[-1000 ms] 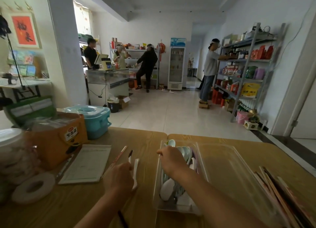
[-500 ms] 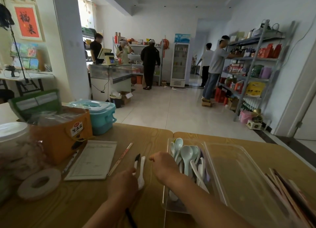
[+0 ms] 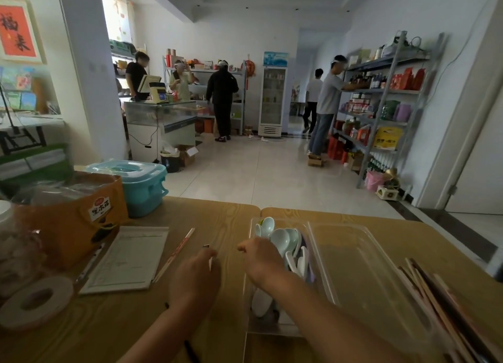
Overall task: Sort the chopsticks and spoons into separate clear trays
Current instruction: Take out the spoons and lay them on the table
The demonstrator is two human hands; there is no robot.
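Spoons (image 3: 281, 237) fill the clear tray (image 3: 272, 328). Left hand (image 3: 196, 278) pinches a thin white thing (image 3: 210, 263) in its grip — maybe a spoon. Right hand (image 3: 261, 259) is curled — its grip, I cannot tell.

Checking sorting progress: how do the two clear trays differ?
The narrow tray holds pale spoons; the wide tray beside it shows none. The narrow tray is filled along its length; the wide tray's far half is bare. Both are clear plastic, side by side on the wooden table.
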